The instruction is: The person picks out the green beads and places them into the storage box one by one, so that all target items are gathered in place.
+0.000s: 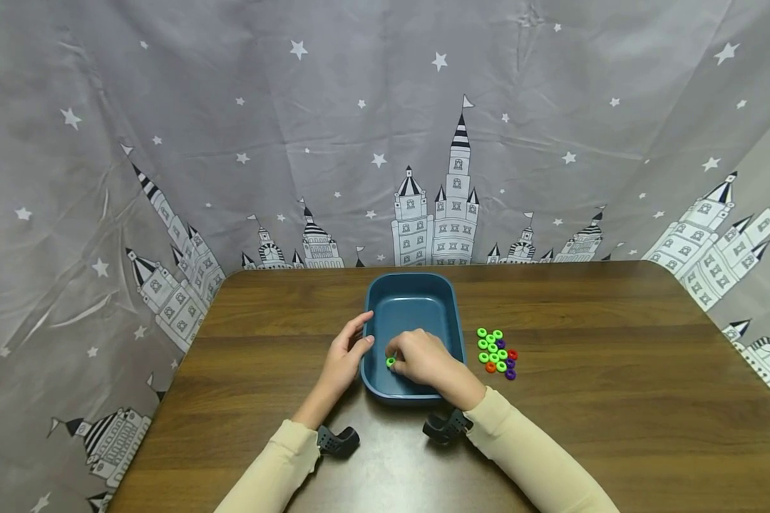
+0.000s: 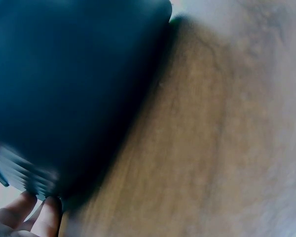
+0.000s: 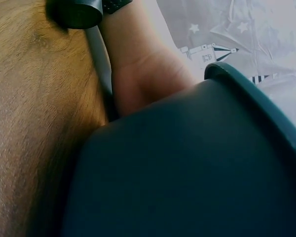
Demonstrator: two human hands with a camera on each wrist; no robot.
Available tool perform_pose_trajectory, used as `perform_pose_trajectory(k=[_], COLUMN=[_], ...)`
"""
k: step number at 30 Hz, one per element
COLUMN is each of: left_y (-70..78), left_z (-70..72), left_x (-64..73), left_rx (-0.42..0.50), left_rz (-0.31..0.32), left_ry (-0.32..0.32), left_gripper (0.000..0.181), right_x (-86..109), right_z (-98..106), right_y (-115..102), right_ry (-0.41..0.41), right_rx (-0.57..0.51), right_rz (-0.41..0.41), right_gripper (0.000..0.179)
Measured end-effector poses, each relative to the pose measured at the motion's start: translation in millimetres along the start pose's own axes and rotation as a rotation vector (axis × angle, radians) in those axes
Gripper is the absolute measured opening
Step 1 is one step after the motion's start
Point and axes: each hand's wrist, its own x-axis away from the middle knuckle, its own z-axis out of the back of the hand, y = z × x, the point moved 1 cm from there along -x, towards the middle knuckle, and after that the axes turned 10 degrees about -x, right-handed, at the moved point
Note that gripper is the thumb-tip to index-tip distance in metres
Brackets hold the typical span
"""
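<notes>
A deep blue rectangular tray (image 1: 413,308) stands on the wooden table. My right hand (image 1: 423,358) reaches down inside it, and its thumb and index finger pinch a small green ring (image 1: 390,362) low over the tray's floor. Along the tray's left side rests my left hand (image 1: 345,354), fingers fairly straight, thumb near the rim. The left wrist view shows its fingertips (image 2: 47,216) against the tray's outer wall (image 2: 74,84). In the right wrist view the tray wall (image 3: 187,168) hides the right fingers; only the wrist and palm side (image 3: 148,79) show.
To the right of the tray, several small rings (image 1: 493,348) lie in a loose cluster on the table (image 1: 603,370), mostly green, some purple, with a red ring (image 1: 512,355) and an orange ring (image 1: 490,368). Behind the table hangs a grey curtain (image 1: 334,128) printed with castles and stars.
</notes>
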Motion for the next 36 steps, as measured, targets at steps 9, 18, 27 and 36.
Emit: perform_pose_trajectory(k=[9,18,27,36], left_y=[1.0,1.6,1.0,1.2], left_z=[-0.2,-0.2,-0.8,-1.7], left_x=[0.5,1.5,0.6,1.3], left_rx=[-0.007,-0.021,-0.01,-0.015], left_rz=[-0.012,0.0,-0.021,-0.019], left_ry=[0.001,0.0,-0.001,-0.001], left_gripper=[0.046,0.046,0.046,0.045], right_x=[-1.3,-1.2,0.4,1.7], right_z=[-1.1,-2.3,-1.1,-1.1], right_y=[0.2,0.1,-1.0,0.4], right_ry=[-0.021,-0.043,-0.056,-0.063], right_rx=[0.041,0.021,-0.002,-0.009], right_rz=[0.011,0.046,0.064,0.064], right_gripper=[0.007,0.014,0.017,0.018])
